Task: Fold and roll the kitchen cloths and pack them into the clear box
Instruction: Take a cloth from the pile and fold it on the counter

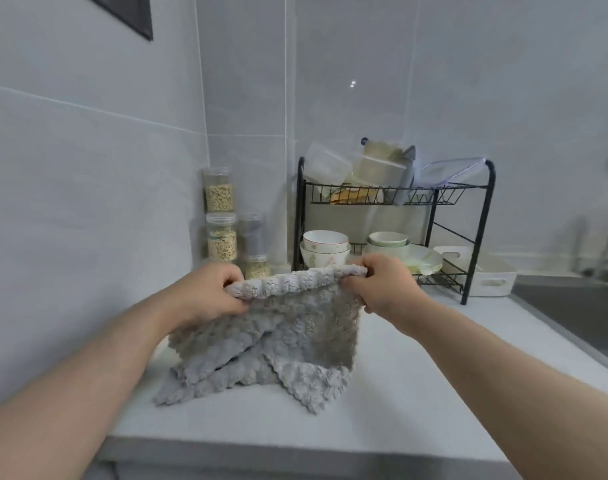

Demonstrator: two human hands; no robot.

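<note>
A fluffy grey kitchen cloth (302, 317) hangs in front of me, stretched between both hands by its top edge. My left hand (209, 292) pinches the top left corner and my right hand (378, 285) pinches the top right corner. Its lower edge drapes onto more grey cloths (226, 379) lying in a loose pile on the white counter (416, 393). Clear plastic containers (330, 164) sit on the upper shelf of the rack; I cannot tell which one is the box for the cloths.
A black two-tier dish rack (482, 216) stands behind the cloths, with bowls (325, 251) and plates on its lower shelf. Stacked jars of grain (221, 233) stand in the wall corner. A white tray (493, 275) and a sink (579, 313) lie to the right.
</note>
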